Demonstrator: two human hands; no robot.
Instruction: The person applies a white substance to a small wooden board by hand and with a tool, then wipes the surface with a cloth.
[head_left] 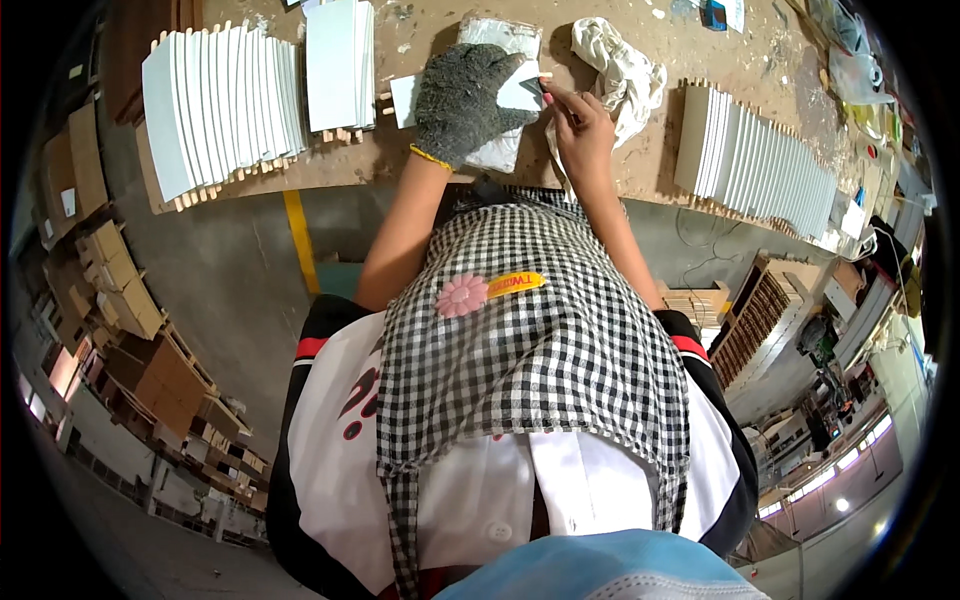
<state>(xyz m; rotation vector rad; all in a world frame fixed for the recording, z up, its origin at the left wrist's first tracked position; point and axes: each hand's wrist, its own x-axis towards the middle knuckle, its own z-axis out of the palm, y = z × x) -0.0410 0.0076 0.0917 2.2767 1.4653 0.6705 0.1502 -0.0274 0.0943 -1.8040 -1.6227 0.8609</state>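
Observation:
My left hand (465, 105) wears a dark grey knit glove with a yellow cuff. Its fingers and thumb straddle a small white panel (404, 100), holding it down on a wrapped white block (500, 152). Short wooden dowels stick out of the panel's ends. My bare right hand (580, 125) is at the panel's right end, next to a dowel. Thumb and forefinger are pinched there around something small and dark, too small to name. A crumpled white cloth (625, 80) lies just right of the right hand.
On the worktable (640, 170) a long row of white dowelled panels (225, 105) stands at left, with a shorter stack (340, 65) beside it. Another row of panels (750, 155) lines the right front edge. Plastic bags (850, 60) lie at the far right.

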